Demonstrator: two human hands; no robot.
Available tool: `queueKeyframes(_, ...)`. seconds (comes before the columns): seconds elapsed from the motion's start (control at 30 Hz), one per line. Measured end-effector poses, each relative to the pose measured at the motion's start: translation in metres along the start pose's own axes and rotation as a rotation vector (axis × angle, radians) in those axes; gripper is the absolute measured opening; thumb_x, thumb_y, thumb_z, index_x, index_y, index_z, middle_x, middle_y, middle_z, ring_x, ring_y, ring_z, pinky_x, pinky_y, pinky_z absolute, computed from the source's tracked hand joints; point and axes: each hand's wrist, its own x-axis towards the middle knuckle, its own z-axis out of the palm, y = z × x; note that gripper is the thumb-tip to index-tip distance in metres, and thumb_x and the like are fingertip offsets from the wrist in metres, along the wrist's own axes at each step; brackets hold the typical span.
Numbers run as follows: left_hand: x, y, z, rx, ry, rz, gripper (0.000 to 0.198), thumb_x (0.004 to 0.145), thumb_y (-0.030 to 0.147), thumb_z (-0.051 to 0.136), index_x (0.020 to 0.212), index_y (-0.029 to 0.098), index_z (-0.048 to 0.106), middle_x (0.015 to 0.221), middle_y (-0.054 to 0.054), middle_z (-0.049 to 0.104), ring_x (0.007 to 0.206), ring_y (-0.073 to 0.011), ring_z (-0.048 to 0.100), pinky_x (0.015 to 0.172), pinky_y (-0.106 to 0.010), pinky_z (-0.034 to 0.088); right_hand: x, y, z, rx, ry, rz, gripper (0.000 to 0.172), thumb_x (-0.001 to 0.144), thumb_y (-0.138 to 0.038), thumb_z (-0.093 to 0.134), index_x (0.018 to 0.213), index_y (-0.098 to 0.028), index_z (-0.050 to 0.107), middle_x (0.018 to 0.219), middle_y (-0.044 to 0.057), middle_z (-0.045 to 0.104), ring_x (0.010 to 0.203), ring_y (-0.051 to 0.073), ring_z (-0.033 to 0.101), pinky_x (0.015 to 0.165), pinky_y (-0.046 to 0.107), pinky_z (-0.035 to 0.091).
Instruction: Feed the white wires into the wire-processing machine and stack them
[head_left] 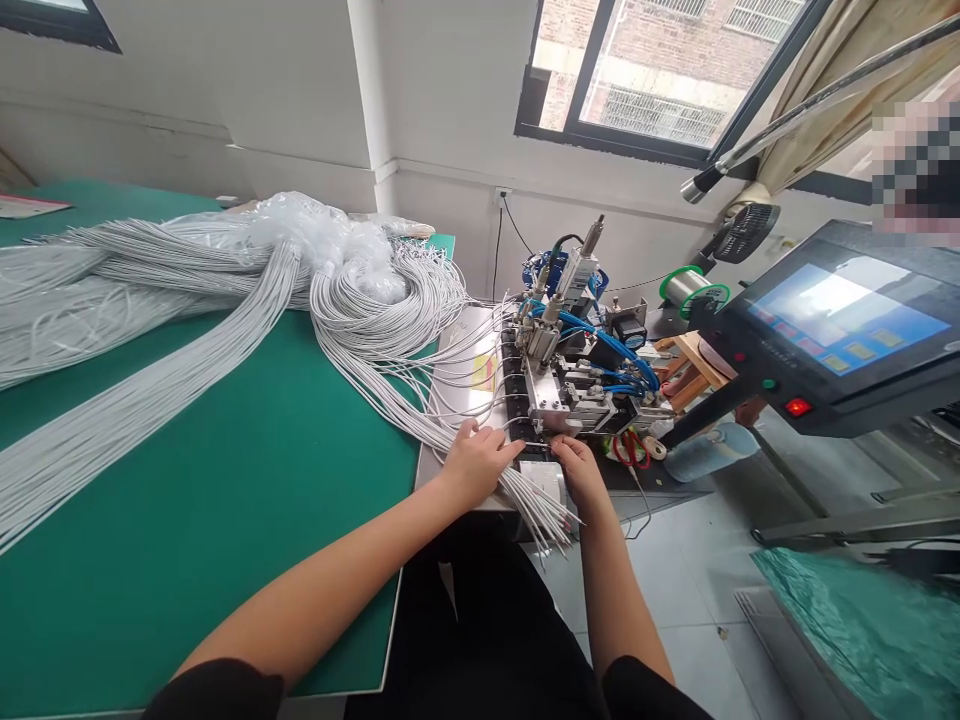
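Note:
My left hand rests on a bundle of thin white wires at the near end of a small metal machine, its fingers pinched on one wire. My right hand meets it from the right, fingertips on the same wire's end, just in front of the machine's black fixture strip. The bundle's cut ends fan out below both hands, over the table edge.
Large heaps of white wires and a clear plastic bag cover the green table. A touchscreen control panel with red and green buttons stands at the right. Red-handled scissors and a wire spool lie by the machine.

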Motion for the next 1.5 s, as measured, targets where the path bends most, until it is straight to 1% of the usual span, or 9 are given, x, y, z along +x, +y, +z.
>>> queueKeyframes(0.13, -0.001, -0.001, -0.003, -0.040, 0.001, -0.014, 0.043, 0.070, 0.005, 0.052, 0.107, 0.023, 0.063, 0.098, -0.006, 0.064, 0.086, -0.0209, 0.057, 0.088, -0.042, 0.027, -0.006, 0.001, 0.006, 0.035, 0.036, 0.026, 0.037, 0.067, -0.052, 0.061, 0.060, -0.021, 0.043, 0.054, -0.003, 0.041, 0.051, 0.012, 0.035, 0.049, 0.026, 0.031)
queueKeyframes(0.27, -0.003, -0.002, -0.004, -0.039, 0.023, -0.008, 0.043, 0.066, 0.004, 0.053, 0.105, 0.021, 0.064, 0.108, -0.007, 0.064, 0.095, -0.0231, 0.056, 0.093, -0.044, 0.026, -0.015, 0.001, -0.012, -0.114, 0.009, 0.003, 0.042, 0.070, -0.059, 0.062, 0.063, -0.019, 0.052, 0.058, 0.000, 0.049, 0.056, 0.014, 0.042, 0.052, 0.026, 0.034)
queueKeyframes(0.43, -0.004, -0.002, -0.004, -0.056, 0.030, -0.005, 0.043, 0.066, 0.004, 0.052, 0.104, 0.021, 0.064, 0.110, -0.008, 0.064, 0.100, -0.0245, 0.055, 0.094, -0.046, 0.027, -0.043, -0.013, -0.054, -0.373, -0.177, 0.044, 0.046, 0.080, -0.060, 0.055, 0.072, -0.016, 0.065, 0.063, 0.002, 0.053, 0.058, 0.014, 0.045, 0.051, 0.025, 0.034)
queueKeyframes(0.57, -0.004, -0.001, -0.006, -0.054, 0.034, -0.002, 0.044, 0.065, 0.004, 0.051, 0.104, 0.020, 0.064, 0.108, -0.007, 0.065, 0.099, -0.0242, 0.055, 0.094, -0.045, 0.028, -0.065, -0.025, -0.077, -0.431, -0.392, 0.089, 0.042, 0.082, -0.055, 0.057, 0.080, -0.015, 0.070, 0.066, 0.002, 0.056, 0.057, 0.012, 0.042, 0.050, 0.024, 0.031)
queueKeyframes(0.67, -0.004, -0.001, -0.006, -0.048, 0.037, 0.000, 0.044, 0.065, 0.003, 0.052, 0.104, 0.020, 0.064, 0.106, -0.007, 0.065, 0.098, -0.0237, 0.056, 0.094, -0.044, 0.029, -0.072, -0.027, -0.082, -0.396, -0.504, 0.121, 0.036, 0.079, -0.050, 0.064, 0.080, -0.015, 0.070, 0.068, 0.002, 0.057, 0.060, 0.013, 0.044, 0.053, 0.024, 0.032)
queueKeyframes(0.83, -0.005, -0.002, -0.004, -0.041, 0.041, 0.003, 0.041, 0.068, 0.005, 0.053, 0.104, 0.020, 0.065, 0.105, -0.008, 0.065, 0.098, -0.0240, 0.056, 0.092, -0.043, 0.031, -0.073, -0.024, -0.077, -0.378, -0.564, 0.129, 0.033, 0.076, -0.049, 0.068, 0.075, -0.015, 0.067, 0.067, 0.001, 0.054, 0.062, 0.013, 0.044, 0.054, 0.025, 0.032)
queueKeyframes(1.0, -0.005, -0.002, -0.004, -0.040, 0.036, 0.001, 0.042, 0.067, 0.005, 0.053, 0.105, 0.019, 0.064, 0.106, -0.008, 0.065, 0.098, -0.0240, 0.055, 0.091, -0.042, 0.032, -0.073, -0.024, -0.076, -0.363, -0.548, 0.128, 0.036, 0.078, -0.050, 0.066, 0.073, -0.015, 0.063, 0.065, 0.000, 0.049, 0.060, 0.011, 0.039, 0.052, 0.024, 0.028)
queueKeyframes(1.27, -0.006, -0.003, -0.002, -0.007, 0.064, -0.006, 0.044, 0.065, 0.005, 0.055, 0.107, 0.017, 0.064, 0.107, -0.009, 0.066, 0.099, -0.0242, 0.056, 0.091, -0.042, 0.032, -0.074, -0.031, -0.076, -0.247, -0.376, 0.086, 0.035, 0.086, -0.051, 0.057, 0.078, -0.018, 0.050, 0.065, -0.004, 0.038, 0.055, 0.008, 0.027, 0.049, 0.024, 0.019)
queueKeyframes(1.5, -0.009, 0.001, -0.004, -0.022, 0.282, 0.349, 0.026, 0.093, 0.013, 0.042, 0.108, 0.021, 0.061, 0.085, 0.003, 0.069, 0.061, -0.0065, 0.058, 0.096, -0.034, 0.032, -0.065, -0.026, -0.066, -0.191, -0.262, 0.030, 0.034, 0.088, -0.053, 0.052, 0.081, -0.020, 0.048, 0.065, -0.004, 0.040, 0.054, 0.009, 0.032, 0.049, 0.023, 0.024)
